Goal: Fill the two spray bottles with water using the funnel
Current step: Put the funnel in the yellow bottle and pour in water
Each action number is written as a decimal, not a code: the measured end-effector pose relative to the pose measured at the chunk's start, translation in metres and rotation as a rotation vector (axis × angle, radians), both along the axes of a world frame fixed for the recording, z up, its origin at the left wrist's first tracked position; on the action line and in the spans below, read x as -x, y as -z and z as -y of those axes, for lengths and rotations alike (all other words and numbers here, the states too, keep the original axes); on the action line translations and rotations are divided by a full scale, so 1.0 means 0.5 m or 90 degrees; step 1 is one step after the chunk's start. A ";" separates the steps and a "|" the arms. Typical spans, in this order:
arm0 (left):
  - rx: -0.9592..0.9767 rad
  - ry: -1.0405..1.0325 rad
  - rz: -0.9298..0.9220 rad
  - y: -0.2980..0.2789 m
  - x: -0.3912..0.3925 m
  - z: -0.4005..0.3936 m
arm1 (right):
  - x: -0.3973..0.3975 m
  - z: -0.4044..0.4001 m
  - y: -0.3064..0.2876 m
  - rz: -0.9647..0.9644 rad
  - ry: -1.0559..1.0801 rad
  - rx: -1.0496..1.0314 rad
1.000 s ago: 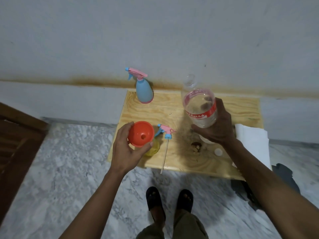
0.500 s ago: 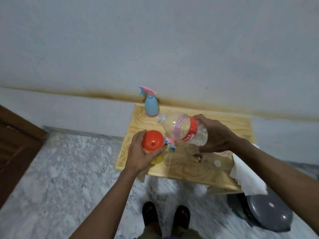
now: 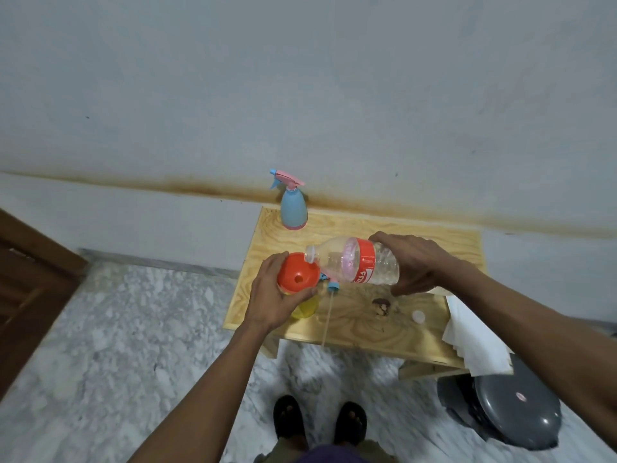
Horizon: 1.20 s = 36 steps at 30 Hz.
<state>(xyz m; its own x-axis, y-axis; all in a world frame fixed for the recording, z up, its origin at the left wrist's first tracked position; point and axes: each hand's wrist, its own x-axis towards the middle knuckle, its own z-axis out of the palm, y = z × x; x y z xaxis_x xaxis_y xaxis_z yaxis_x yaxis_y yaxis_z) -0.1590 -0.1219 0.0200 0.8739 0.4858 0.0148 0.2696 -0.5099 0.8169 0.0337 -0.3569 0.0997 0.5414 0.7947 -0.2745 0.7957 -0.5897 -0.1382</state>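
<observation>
At frame centre, the left hand is gripping the orange funnel while the right hand is clasping the tilted water bottle over it.

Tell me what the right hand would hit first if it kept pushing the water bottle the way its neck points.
Most likely the orange funnel: the right hand holds the water bottle tipped left, its mouth at the funnel's rim, with the left hand just beyond. Depth is unclear.
</observation>
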 end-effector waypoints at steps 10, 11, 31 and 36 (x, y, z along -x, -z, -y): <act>0.010 0.000 0.007 0.003 0.003 0.001 | 0.008 -0.001 -0.008 0.033 -0.002 0.052; 0.010 0.000 0.008 0.003 0.004 0.000 | 0.008 -0.002 -0.009 0.038 -0.003 0.057; -0.008 -0.009 0.006 -0.003 0.006 0.008 | 0.003 -0.005 -0.018 0.071 -0.023 0.130; -0.006 -0.010 -0.003 -0.001 0.006 0.007 | 0.003 -0.005 -0.019 0.075 -0.029 0.140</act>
<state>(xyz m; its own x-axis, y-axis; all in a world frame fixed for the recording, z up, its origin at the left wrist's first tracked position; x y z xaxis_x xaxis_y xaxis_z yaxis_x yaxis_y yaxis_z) -0.1619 -0.1256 0.0206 0.8666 0.4988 0.0152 0.2814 -0.5136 0.8106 0.0322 -0.3543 0.1093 0.5451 0.7470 -0.3805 0.8248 -0.5592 0.0838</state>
